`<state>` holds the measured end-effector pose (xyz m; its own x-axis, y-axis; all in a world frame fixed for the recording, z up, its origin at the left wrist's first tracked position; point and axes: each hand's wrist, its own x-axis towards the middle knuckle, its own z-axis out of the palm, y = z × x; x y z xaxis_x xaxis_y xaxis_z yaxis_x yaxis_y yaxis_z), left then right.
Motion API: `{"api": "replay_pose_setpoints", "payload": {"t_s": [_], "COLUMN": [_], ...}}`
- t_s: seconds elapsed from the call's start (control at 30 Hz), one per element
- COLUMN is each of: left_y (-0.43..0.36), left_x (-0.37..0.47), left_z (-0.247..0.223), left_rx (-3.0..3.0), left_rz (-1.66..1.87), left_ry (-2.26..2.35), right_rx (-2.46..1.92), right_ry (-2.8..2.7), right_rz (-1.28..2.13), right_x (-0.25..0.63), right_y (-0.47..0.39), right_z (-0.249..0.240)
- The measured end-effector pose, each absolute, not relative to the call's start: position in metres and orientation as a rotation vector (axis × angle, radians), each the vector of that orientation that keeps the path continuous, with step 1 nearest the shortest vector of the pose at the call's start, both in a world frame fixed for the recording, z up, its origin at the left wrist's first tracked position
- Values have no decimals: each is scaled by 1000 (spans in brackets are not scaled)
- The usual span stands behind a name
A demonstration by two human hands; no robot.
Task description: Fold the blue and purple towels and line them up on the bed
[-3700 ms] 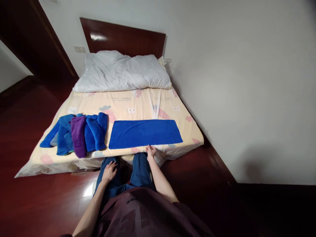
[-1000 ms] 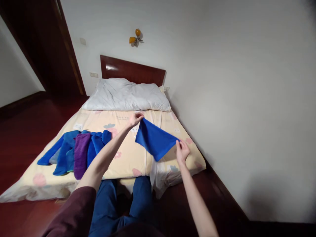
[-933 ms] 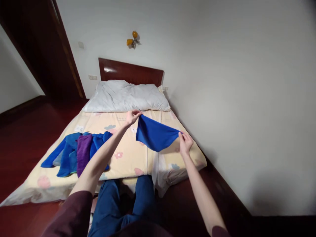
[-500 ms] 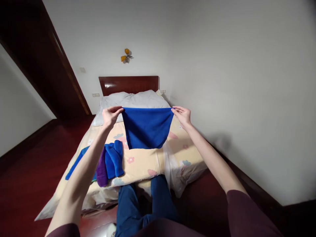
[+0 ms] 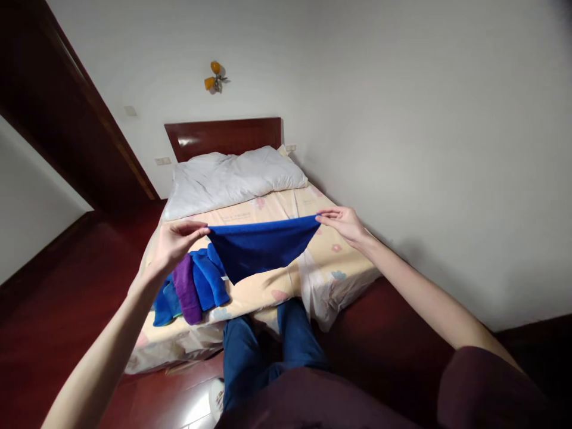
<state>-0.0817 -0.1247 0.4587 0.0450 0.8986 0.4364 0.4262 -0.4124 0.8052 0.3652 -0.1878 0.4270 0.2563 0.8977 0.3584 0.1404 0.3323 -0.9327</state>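
A blue cloth (image 5: 266,247), like a small towel, hangs stretched between my hands above the bed. My left hand (image 5: 179,241) pinches its upper left corner. The upper right corner is pinched between the thumb and fingers of my right hand (image 5: 344,223). Its top edge is nearly straight and slopes up a little to the right, while the lower part hangs loose. Below and left of the cloth, blue cloths (image 5: 208,277) and a purple cloth (image 5: 186,291) lie side by side on the bed, partly hidden by my left forearm.
The bed (image 5: 250,304) has a pale flowered cover, and grey-white bedding (image 5: 232,182) lies near the dark wooden headboard (image 5: 227,138). My legs (image 5: 250,351) are at its foot end. A white wall (image 5: 424,149) runs along the right, with a lamp (image 5: 214,77) above the headboard.
Both hands have come lower and spread farther apart, pulling the blue cloth's top edge wider. The cloth now hangs at more of a slant, and the camera view has shifted slightly downward.
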Motion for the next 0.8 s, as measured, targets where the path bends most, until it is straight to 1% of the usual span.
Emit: {"api": "replay_pose_setpoints", "payload": {"t_s": [0.2, 0.37, 0.57, 0.7, 0.8], "left_y": [-167, -163, -114, -69, -34], "left_x": [-89, -88, -75, -55, -43], "left_z": [401, 381, 370, 365, 371], "left_rx": [1658, 1536, 1520, 1503, 1499], "left_rz": [1066, 987, 1021, 1064, 1165], "left_ry": [1280, 1249, 1230, 1272, 1324], "right_rx": [-1291, -1382, -1417, -1426, -1400], "right_ry": [-1183, -1183, -1264, -1247, -1213], "right_rz": [920, 982, 978, 940, 862], "right_x": [366, 374, 377, 373, 364], "right_y": [-233, -232, -184, -125, -78], "right_z": [389, 382, 379, 372, 372]}}
